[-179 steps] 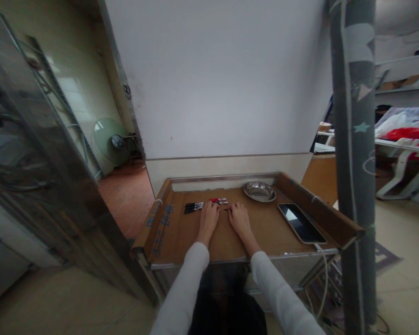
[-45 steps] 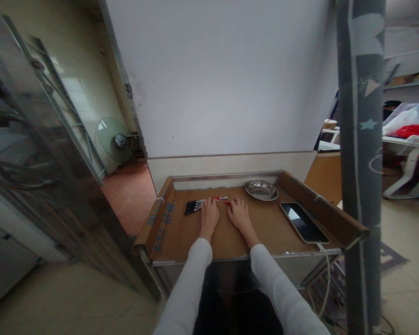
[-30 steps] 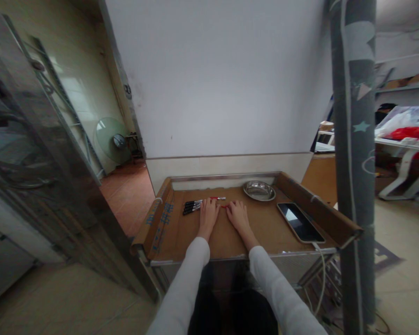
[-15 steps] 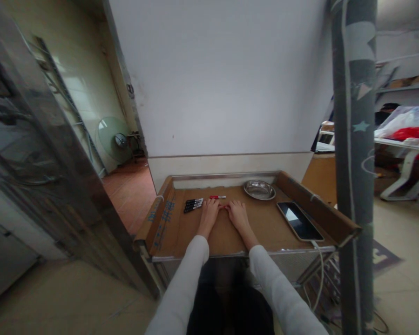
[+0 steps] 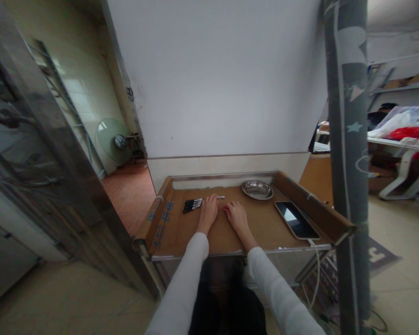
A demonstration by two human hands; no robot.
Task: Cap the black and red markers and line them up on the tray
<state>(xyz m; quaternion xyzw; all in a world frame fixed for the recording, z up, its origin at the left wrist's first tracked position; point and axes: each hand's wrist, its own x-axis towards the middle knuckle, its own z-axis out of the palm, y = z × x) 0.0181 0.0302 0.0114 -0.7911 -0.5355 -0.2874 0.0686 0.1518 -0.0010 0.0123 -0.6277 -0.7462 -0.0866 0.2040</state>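
On the cardboard-lined table (image 5: 195, 237), my left hand (image 5: 208, 211) lies with its fingertips over a red pen (image 5: 221, 197). Only the pen's silvery-white end shows; its red part is covered by the fingers. To the right, my right hand (image 5: 236, 215) is closed, thumb against fingers, with a small red piece (image 5: 225, 208) at the fingertips; it is too small to make out fully. Just left of my left hand, several black pens (image 5: 191, 205) with silvery-white ends lie side by side.
A round metal dish (image 5: 257, 190) stands at the back right. A phone (image 5: 296, 220) with a white cable (image 5: 317, 272) lies near the right edge. Raised cardboard flaps (image 5: 314, 204) border the sides. A wrapped grey pillar (image 5: 349, 153) rises at the right, a wall (image 5: 223, 83) behind.
My left hand has moved slightly up and away from my right hand, onto the red pen, which showed more before. My right hand stays nearly in place. The view has shifted slightly.
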